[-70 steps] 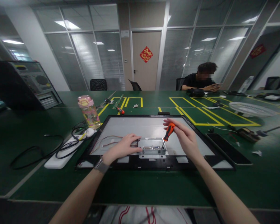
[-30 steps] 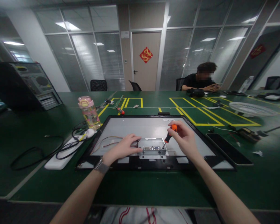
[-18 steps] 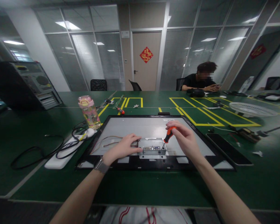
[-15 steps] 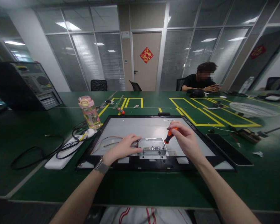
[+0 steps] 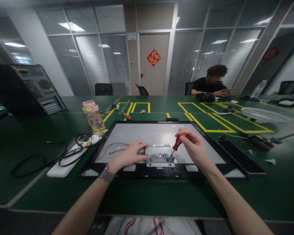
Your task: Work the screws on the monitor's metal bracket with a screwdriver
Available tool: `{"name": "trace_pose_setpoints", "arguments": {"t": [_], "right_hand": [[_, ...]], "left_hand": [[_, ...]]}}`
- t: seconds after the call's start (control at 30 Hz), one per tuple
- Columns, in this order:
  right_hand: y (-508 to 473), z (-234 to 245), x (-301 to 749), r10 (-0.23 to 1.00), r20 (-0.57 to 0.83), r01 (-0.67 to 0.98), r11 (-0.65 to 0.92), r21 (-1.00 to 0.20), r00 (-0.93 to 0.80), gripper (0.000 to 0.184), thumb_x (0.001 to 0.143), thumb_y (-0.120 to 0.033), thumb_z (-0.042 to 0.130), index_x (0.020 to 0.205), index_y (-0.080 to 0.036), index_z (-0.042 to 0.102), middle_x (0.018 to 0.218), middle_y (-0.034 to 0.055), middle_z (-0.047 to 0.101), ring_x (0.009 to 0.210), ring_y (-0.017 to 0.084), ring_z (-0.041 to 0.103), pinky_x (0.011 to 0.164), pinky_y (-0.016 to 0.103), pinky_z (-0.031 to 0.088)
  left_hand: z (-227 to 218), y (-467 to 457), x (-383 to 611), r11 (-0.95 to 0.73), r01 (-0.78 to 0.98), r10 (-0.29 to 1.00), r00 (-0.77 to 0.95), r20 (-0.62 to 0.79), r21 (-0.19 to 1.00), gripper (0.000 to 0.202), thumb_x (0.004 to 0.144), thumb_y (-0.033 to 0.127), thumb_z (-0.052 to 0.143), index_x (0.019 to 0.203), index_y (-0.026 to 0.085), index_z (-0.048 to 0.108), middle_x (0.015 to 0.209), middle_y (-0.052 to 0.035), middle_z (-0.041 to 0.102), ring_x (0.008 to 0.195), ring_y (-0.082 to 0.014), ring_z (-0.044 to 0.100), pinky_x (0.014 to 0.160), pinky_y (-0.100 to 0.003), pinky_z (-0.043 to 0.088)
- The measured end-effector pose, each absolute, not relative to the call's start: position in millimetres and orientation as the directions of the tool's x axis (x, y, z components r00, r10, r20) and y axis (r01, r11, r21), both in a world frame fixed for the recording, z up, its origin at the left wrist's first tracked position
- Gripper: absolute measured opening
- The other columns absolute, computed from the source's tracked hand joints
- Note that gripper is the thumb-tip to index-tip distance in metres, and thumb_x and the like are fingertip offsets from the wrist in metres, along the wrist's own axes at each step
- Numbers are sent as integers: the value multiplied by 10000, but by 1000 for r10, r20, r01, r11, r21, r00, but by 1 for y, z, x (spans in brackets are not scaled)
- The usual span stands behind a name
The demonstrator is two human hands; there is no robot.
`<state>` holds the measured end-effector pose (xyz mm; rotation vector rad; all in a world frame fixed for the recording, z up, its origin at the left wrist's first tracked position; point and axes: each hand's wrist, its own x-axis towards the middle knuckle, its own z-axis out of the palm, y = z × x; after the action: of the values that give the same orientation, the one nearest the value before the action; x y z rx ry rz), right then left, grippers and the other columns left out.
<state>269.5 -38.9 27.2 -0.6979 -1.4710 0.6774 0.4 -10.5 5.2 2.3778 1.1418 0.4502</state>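
My right hand (image 5: 193, 145) is closed round the handle of an orange and black screwdriver (image 5: 178, 143). The screwdriver leans, its tip down at the right end of a silver metal bracket (image 5: 159, 150). At the bracket's left edge rests my left hand (image 5: 129, 154), thumb and index finger stretched apart and touching it. Its other fingers are partly hidden. Under both hands lies a flat display panel (image 5: 142, 130) with a grey back and black frame. Thin cables (image 5: 114, 148) run over the panel left of the bracket.
Left of the panel stand a pink-capped bottle (image 5: 94, 117) and a white power strip (image 5: 63, 166) with a black cable (image 5: 34, 155). To the right lie a black phone-like slab (image 5: 240, 156) and a multimeter-like device (image 5: 261, 142). Across the green table (image 5: 147, 199) sits another person (image 5: 208, 83).
Almost nothing differs. The screwdriver's handle looks slightly turned in my right hand, with its tip at the same spot. My left hand has stayed in place.
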Motion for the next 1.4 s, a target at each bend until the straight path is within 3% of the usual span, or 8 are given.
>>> {"name": "trace_pose_setpoints", "arguments": {"t": [0.2, 0.3, 0.47, 0.67, 0.87, 1.1, 1.4], "right_hand": [[-41, 29, 269, 821, 569, 19, 570, -821, -51, 248, 899, -347, 507, 1112, -292, 622, 949, 43, 638, 896, 195, 603, 817, 374, 492], [-43, 30, 268, 826, 562, -1, 563, -826, -48, 208, 890, -348, 526, 1046, -285, 648, 969, 41, 639, 915, 195, 600, 812, 354, 493], [-42, 28, 267, 798, 602, 19, 602, -798, 2, 135, 817, -371, 626, 895, -272, 675, 898, 24, 604, 800, 177, 584, 680, 303, 509], [-42, 27, 267, 821, 570, -5, 571, -821, -37, 260, 921, -350, 467, 1131, -300, 613, 941, 38, 641, 928, 197, 603, 804, 360, 490], [-41, 27, 268, 794, 608, -42, 607, -793, -9, 119, 841, -342, 609, 913, -292, 688, 912, 17, 600, 840, 170, 569, 712, 293, 486], [-42, 27, 266, 819, 571, -118, 563, -818, -48, 230, 903, -334, 511, 1086, -293, 645, 917, 39, 633, 893, 192, 589, 799, 356, 477], [-38, 24, 269, 802, 598, -102, 595, -797, 2, 112, 804, -317, 658, 904, -314, 709, 948, 1, 588, 857, 160, 581, 786, 314, 465]], "left_hand": [[5, -10, -1, -544, 643, 794, 602, 83, 539, 575, 818, 539, 564, 1308, 253, 476, 1190, -66, 506, 1107, -243, 497, 973, -330, 371], [4, -10, -1, -545, 644, 794, 602, 83, 537, 573, 819, 541, 562, 1306, 251, 479, 1203, -67, 498, 1115, -241, 493, 971, -323, 372], [4, -10, -1, -545, 645, 794, 603, 82, 536, 572, 822, 528, 566, 1314, 251, 472, 1189, -67, 505, 1110, -234, 494, 966, -312, 373], [8, -13, 0, -544, 648, 794, 603, 77, 534, 569, 825, 526, 561, 1314, 248, 474, 1175, -65, 509, 1096, -242, 505, 950, -313, 381], [7, -12, 1, -544, 644, 795, 600, 87, 538, 566, 820, 513, 573, 1303, 229, 485, 1166, -70, 511, 1086, -237, 508, 956, -312, 380], [6, -11, 0, -553, 640, 791, 605, 94, 533, 567, 820, 525, 568, 1304, 242, 486, 1171, -68, 509, 1096, -244, 505, 956, -316, 379], [3, -9, -1, -553, 641, 790, 606, 92, 532, 582, 816, 539, 569, 1310, 246, 474, 1182, -61, 506, 1098, -230, 498, 966, -316, 372]]}}
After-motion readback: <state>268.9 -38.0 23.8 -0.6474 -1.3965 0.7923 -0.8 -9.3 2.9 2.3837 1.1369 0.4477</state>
